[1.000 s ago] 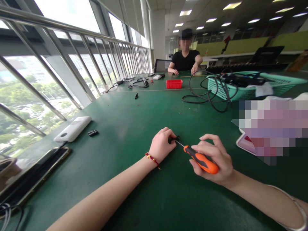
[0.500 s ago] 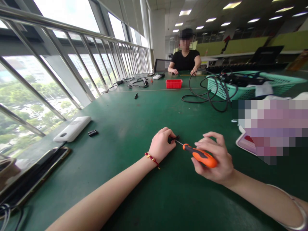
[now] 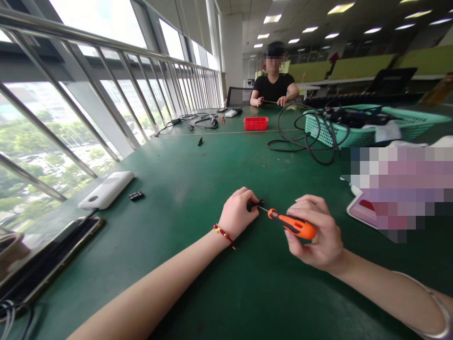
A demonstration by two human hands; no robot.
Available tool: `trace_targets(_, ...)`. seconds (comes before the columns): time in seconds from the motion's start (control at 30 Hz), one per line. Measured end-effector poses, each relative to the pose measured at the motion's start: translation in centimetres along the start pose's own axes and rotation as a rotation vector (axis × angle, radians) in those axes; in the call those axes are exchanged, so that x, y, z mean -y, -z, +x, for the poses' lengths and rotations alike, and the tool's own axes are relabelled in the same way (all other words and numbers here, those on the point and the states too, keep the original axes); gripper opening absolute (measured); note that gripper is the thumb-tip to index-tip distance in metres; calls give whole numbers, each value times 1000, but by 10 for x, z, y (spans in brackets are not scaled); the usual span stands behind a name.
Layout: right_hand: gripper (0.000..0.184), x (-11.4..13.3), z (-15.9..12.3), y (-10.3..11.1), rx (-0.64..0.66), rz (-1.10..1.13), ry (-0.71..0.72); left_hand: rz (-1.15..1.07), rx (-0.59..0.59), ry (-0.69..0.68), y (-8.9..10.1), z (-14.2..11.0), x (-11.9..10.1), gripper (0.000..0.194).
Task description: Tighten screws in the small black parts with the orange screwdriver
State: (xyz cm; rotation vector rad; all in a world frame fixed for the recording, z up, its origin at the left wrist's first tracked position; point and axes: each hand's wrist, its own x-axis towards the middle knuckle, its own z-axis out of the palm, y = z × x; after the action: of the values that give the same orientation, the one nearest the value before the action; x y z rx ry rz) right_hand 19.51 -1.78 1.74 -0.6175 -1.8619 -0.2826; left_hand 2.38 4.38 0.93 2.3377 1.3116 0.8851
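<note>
My left hand (image 3: 239,210) is closed on a small black part (image 3: 255,204), pinching it against the green tabletop (image 3: 198,283). My fingers cover most of the part, so its kind does not show. An orange and black screwdriver (image 3: 295,225) is in my right hand (image 3: 318,233), held by the handle between thumb and fingers. Its thin metal shaft points left, and the tip meets the black part beside my left fingertips.
At left lie a small black piece (image 3: 137,196), a white power bank (image 3: 106,190) and a phone (image 3: 49,264). Farther off are a red bin (image 3: 255,123), cables (image 3: 300,144) and a green basket (image 3: 357,138). A person (image 3: 273,87) sits at the far end.
The screwdriver handle has turned about its length, and my right fingers have shifted around it. My left hand stays put. The seated person's hands have lifted and now hold a thin yellowish strip.
</note>
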Motion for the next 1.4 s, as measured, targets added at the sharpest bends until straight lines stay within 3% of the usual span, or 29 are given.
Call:
trace_targets(0.17,36,2,1,2,57,-51,68,-7,-1,-2,0,0,1,11)
trace_targets(0.37,43,0,0,1,-5,4,23,-2,-3,-2,0,0,0,9)
trace_targets(0.57,33,3,4,2,41,-48,71,-19,-1,4,0,0,0,10)
trace_targets(0.8,42,0,1,0,-18,6,23,-2,-5,1,0,0,0,10)
trace_targets(0.97,37,2,2,2,31,-36,64,-9,-2,-1,0,0,0,11)
trace_targets(1.17,43,1,0,0,-4,17,0,-5,-6,-1,0,0,1,9)
trace_targets(1.4,43,-1,-1,0,-5,-29,53,-96,1,12,1,0,1,11)
